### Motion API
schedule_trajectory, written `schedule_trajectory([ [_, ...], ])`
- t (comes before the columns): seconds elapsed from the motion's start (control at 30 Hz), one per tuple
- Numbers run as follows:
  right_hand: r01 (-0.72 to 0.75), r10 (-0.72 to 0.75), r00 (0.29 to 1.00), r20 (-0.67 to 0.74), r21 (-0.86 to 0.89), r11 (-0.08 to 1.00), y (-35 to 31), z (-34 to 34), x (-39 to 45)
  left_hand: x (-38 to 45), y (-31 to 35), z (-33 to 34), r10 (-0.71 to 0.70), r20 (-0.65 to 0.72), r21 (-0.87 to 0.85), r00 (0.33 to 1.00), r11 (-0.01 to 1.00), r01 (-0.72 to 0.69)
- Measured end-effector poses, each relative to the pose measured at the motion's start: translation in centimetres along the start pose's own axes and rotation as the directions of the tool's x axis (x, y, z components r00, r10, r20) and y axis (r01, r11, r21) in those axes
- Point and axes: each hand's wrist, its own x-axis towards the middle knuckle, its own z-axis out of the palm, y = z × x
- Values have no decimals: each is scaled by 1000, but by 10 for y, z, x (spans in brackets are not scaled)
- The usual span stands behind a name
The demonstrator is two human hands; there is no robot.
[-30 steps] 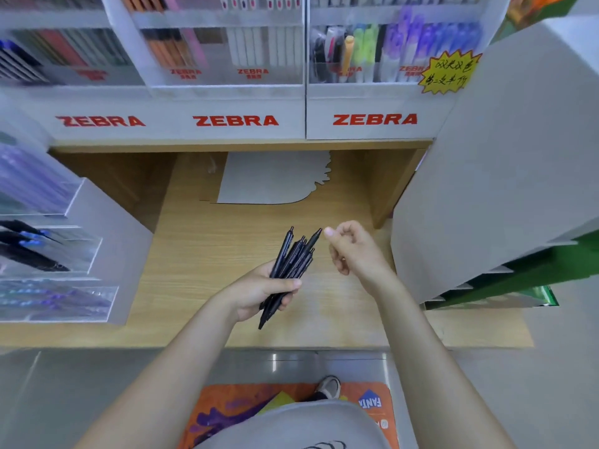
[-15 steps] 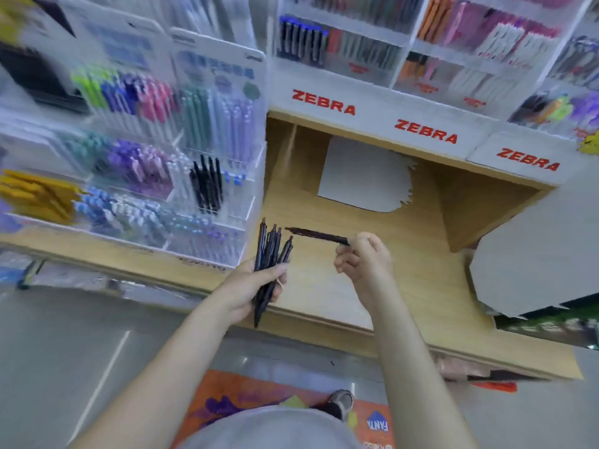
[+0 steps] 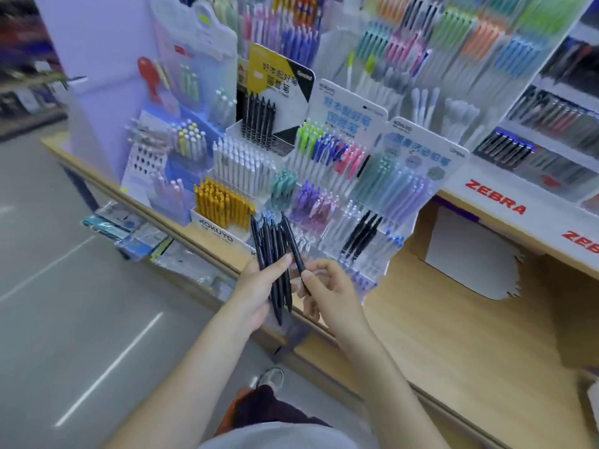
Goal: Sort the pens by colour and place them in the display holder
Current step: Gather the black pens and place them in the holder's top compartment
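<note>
Am holding bundle of black pens [image 3: 274, 257] in left hand [image 3: 256, 286]; right hand [image 3: 327, 286] pinching one pen. Display holder [image 3: 356, 234] at 1 o'clock holding few black pens; most still unplaced.

I am standing in a stationery shop: tiered display racks [image 3: 327, 176] crowd the wooden shelf [image 3: 453, 335], packed with pens by colour, with red ZEBRA signs [image 3: 495, 197] and a KOKUYO label [image 3: 216, 230].
</note>
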Motion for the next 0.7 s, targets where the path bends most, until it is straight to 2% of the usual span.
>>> schedule_trajectory([
  [0.3, 80, -72, 993, 93, -80, 994, -27, 74, 121, 88, 96, -52, 58, -97, 139, 994, 989, -44],
  [0.43, 124, -124, 992, -4, -15, 992, -61, 92, 180, 129, 148, -64, 70, -113, 302, 991, 953, -32],
  [0.53, 158, -152, 981, -117, 40, 987, -90, 102, 216, 157, 177, -66, 94, -54, 411, 994, 909, -64],
  [0.7, 177, -172, 957, -235, 0, 984, -117, 108, 251, 196, 201, -72, 49, 14, 528, 999, 848, -49],
])
